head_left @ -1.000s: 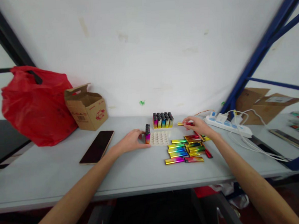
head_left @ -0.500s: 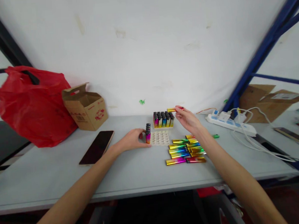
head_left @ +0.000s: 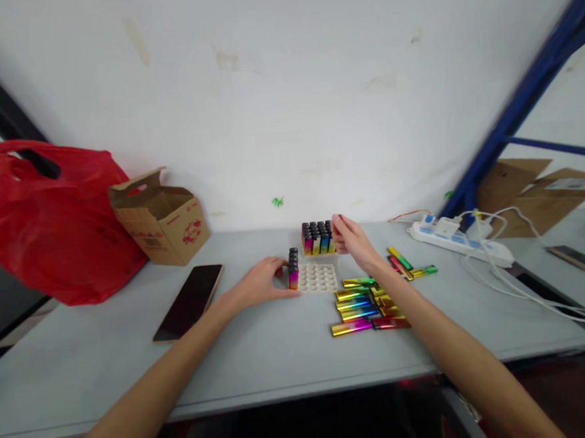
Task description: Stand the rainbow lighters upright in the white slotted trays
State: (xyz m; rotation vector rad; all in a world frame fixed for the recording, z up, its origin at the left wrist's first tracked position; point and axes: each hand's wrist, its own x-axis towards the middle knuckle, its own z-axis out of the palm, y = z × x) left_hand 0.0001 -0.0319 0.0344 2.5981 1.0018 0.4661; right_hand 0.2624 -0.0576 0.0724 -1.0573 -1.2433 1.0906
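Note:
A white tray with round holes [head_left: 317, 278] lies on the table, a column of upright lighters [head_left: 293, 269] along its left edge. My left hand [head_left: 261, 280] grips that side, its thumb near the front corner and its fingers behind the lighters. Behind the tray stands a full block of black-topped lighters [head_left: 316, 237]. My right hand [head_left: 351, 238] is closed at the block's right side, with a lighter mostly hidden in its fingers. Several shiny metallic lighters [head_left: 353, 303] lie loose to the right of the tray, partly under my right forearm.
On the left are a dark phone [head_left: 189, 302], an open cardboard box [head_left: 165, 221] and a red plastic bag [head_left: 55, 219]. A white power strip with cables [head_left: 459, 242], another cardboard box [head_left: 546, 194] and blue rack bars [head_left: 520, 109] are on the right.
My right hand has turned and come slightly down, and its lighter no longer shows lengthwise. The left hand stays at the tray. The view has shifted slightly.

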